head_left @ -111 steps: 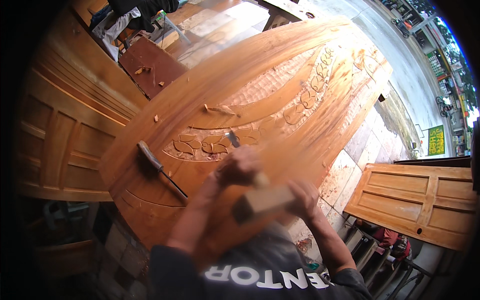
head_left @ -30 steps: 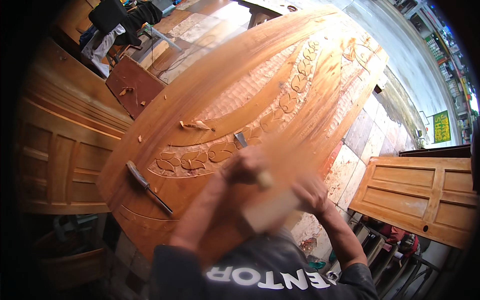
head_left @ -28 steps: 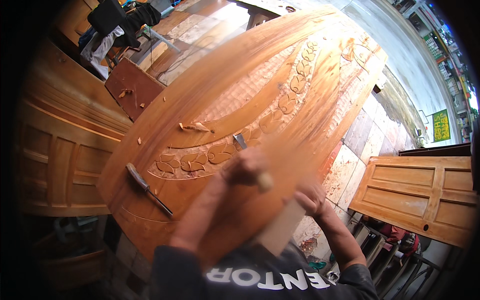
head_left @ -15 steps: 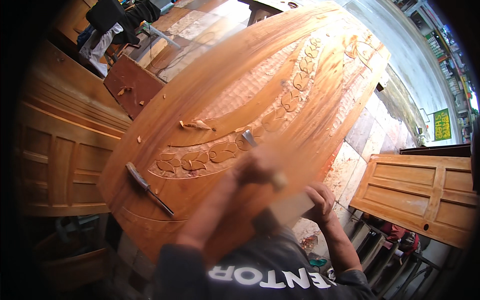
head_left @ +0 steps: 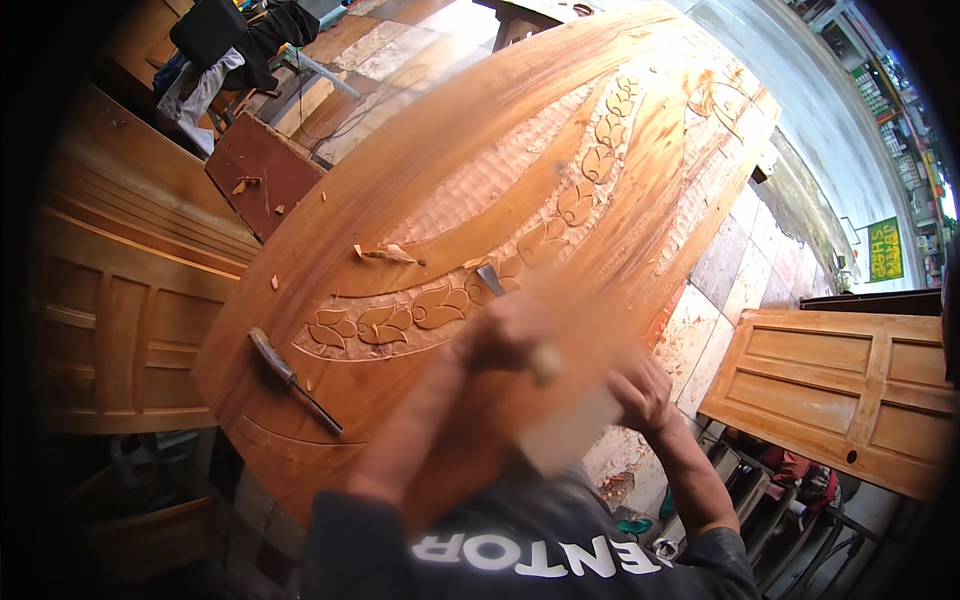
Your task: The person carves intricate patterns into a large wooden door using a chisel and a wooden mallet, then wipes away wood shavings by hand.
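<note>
Here, your left grip [head_left: 502,330] clasps a chisel [head_left: 490,280], carved panel [head_left: 500,214] beneath; your right grip [head_left: 643,390] clasps a blurred block [head_left: 568,432].

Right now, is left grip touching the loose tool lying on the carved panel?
Apart. Head view shows a plain stretch of carved panel between left grip and loose tool.
</note>
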The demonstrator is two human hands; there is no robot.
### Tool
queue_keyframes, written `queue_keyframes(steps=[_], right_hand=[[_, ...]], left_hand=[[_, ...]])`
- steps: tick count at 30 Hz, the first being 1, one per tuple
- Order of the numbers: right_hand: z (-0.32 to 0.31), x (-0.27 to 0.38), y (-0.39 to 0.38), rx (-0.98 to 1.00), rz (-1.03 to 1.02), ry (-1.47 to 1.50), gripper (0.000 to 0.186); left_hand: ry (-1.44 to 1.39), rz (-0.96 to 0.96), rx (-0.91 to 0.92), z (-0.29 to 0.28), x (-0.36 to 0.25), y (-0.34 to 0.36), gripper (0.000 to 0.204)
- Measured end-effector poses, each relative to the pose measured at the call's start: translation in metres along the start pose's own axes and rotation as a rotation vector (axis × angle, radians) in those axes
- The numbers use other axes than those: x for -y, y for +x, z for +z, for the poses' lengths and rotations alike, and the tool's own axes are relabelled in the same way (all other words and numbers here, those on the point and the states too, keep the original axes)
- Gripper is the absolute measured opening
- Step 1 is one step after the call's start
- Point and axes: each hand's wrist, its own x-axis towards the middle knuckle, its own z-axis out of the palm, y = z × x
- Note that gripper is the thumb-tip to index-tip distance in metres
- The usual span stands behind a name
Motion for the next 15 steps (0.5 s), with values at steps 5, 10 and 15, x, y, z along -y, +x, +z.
queue_keyframes(steps=[5,10,15], right_hand=[[0.024,-0.024,-0.001,0.140,0.019,-0.048,0.044],[0.018,-0.012,0.006,0.037,-0.050,0.009,0.051],[0.012,-0.014,0.004,0.111,0.040,-0.052,0.056]], left_hand=[[0.030,0.012,0.014,0.006,0.004,-0.003,0.017],[0.021,-0.033,0.020,0.002,0.009,-0.010,0.018],[0.063,-0.039,-0.071,-0.007,-0.006,-0.005,0.018]])
